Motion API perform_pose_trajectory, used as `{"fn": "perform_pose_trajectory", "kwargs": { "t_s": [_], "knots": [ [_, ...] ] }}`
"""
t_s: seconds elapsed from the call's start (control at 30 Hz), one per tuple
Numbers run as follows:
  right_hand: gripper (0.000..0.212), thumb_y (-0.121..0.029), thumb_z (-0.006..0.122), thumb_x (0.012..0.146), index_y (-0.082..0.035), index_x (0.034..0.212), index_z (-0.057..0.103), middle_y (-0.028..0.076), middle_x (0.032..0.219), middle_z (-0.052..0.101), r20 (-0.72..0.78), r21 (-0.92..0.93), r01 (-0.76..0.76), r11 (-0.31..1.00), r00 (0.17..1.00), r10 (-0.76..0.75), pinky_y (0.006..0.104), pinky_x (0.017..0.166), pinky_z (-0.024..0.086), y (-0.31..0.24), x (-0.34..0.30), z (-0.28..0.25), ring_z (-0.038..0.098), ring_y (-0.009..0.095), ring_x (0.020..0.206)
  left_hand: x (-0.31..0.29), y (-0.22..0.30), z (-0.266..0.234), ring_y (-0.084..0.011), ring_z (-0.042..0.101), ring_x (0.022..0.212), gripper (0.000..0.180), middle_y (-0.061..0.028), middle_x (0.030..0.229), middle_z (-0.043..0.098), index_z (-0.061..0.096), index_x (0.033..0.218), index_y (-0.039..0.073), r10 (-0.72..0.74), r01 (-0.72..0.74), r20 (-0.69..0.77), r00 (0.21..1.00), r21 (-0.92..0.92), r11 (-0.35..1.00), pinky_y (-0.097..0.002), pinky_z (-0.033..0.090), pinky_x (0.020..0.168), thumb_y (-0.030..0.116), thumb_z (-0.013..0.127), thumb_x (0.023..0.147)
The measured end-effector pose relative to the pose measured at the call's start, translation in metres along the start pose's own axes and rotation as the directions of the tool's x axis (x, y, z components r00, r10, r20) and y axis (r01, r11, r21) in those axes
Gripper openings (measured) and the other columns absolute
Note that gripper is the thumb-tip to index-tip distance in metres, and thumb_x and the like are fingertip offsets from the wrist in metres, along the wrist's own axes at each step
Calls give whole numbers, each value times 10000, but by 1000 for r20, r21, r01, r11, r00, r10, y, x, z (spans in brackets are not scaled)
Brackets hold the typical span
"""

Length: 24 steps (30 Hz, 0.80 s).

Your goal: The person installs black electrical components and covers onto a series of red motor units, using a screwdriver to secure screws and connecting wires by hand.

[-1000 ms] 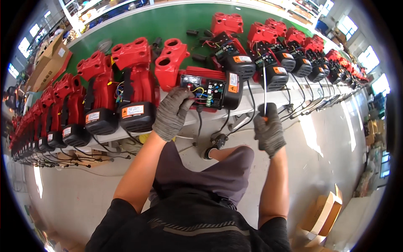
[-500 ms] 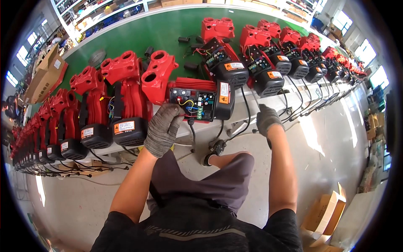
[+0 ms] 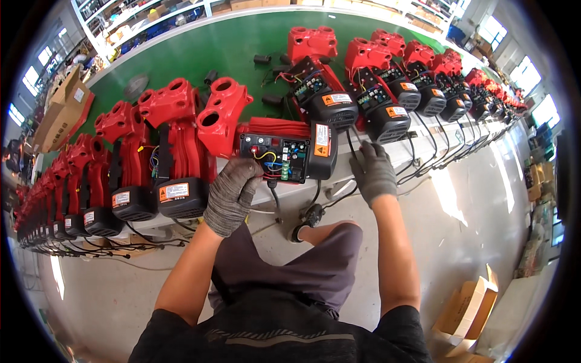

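A red machine unit (image 3: 278,128) with a black end cover lies sideways on the bench before me, its wiring box (image 3: 275,158) uncovered. Inside show a circuit board, coloured wires and a green terminal block (image 3: 285,171). My left hand (image 3: 233,196), in a grey glove, is closed at the box's lower left corner, its fingertips pinching a red wire (image 3: 266,176). To the right, my gloved right hand (image 3: 375,171) is just off the bench edge, fingers curled around a thin metal-shafted tool (image 3: 356,135); its handle is hidden.
Similar red units (image 3: 175,139) line the bench on both sides, black power cables (image 3: 433,142) hanging over the front edge. Small black cylinders (image 3: 262,59) lie on the green bench top (image 3: 242,45). A cardboard box (image 3: 63,112) stands far left; an open carton (image 3: 469,308) sits on the floor.
My right hand has moved up and left, closer to the bench edge. The left hand stays at the wiring box. My view has shifted slightly.
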State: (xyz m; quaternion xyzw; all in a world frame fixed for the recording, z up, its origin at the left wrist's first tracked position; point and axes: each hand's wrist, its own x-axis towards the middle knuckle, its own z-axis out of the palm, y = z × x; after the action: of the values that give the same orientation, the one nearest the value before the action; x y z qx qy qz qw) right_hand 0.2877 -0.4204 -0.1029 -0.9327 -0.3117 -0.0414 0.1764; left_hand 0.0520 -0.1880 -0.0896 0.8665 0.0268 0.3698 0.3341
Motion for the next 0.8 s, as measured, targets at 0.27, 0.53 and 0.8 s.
{"fn": "perform_pose_trajectory", "kwargs": {
  "t_s": [0.27, 0.53, 0.8],
  "knots": [
    [368, -6, 644, 893, -79, 1252, 664, 184, 1190, 592, -64, 482, -77, 873, 990, 122, 429, 925, 496, 31, -8, 17, 589, 372, 1084, 1, 5, -1, -310, 667, 978, 173, -138, 1042, 656, 663, 1046, 46, -111, 111, 32, 993, 24, 994, -373, 543, 865, 20, 684, 877],
    [240, -68, 644, 904, -60, 1141, 675, 194, 1068, 656, -307, 158, 435, 887, 875, -375, 462, 780, 543, -73, 46, -74, 663, 386, 925, -7, -6, -1, -286, 662, 1021, 283, -114, 1107, 647, 690, 1114, 72, -50, 50, 15, 999, -3, 999, -379, 552, 895, 79, 694, 832],
    [308, -102, 639, 871, -51, 1170, 690, 202, 1148, 694, 563, -213, 672, 709, 678, -473, 444, 874, 568, -211, 203, 4, 682, 387, 1038, -5, -4, -2, -300, 649, 1067, 349, -120, 1165, 641, 695, 1123, 70, -35, 33, 59, 998, 25, 999, -393, 553, 912, 76, 736, 776]
  ]
}}
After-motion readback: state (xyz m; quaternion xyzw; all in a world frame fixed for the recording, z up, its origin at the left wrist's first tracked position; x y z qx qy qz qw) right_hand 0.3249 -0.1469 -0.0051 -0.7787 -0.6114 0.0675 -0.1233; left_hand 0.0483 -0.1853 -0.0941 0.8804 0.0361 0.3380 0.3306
